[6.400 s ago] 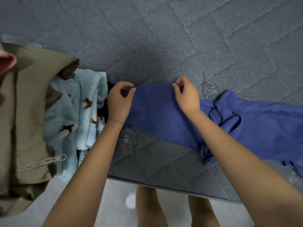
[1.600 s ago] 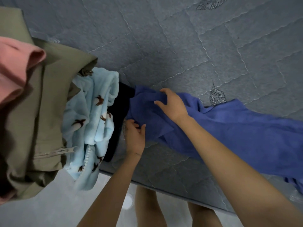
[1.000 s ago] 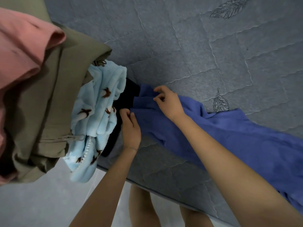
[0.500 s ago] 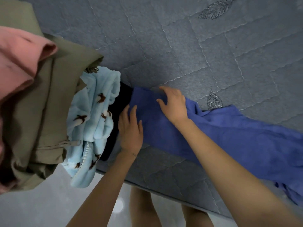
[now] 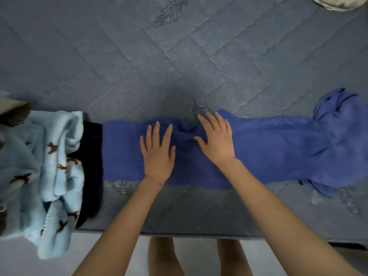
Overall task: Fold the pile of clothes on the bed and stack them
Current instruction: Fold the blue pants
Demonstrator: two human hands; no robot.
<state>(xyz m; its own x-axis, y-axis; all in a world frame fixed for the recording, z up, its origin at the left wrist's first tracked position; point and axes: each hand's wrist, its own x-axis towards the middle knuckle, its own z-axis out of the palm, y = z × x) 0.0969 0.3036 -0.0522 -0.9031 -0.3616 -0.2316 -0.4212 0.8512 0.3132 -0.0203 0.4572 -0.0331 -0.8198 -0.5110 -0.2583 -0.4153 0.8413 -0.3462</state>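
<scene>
A long blue garment (image 5: 268, 148) lies stretched left to right near the front edge of the grey quilted bed (image 5: 159, 66). Its left part is flat, its right end is bunched. My left hand (image 5: 157, 152) presses flat on the garment with fingers straight. Just to the right, my right hand (image 5: 216, 140) also lies flat on it, fingers spread, beside a crease between the two hands. Neither hand grips the cloth.
On the left, a pale blue fleece with brown birds (image 5: 49, 172) hangs over the bed's front edge, on a dark garment (image 5: 92, 168). An olive garment (image 5: 14, 114) peeks in at far left. A pale cloth (image 5: 336, 3) lies at the far right corner.
Both hands let go of the blue garment's left end and now lie flat on it, further right. The garment is spread out straighter. The view has shifted right, away from the pile.
</scene>
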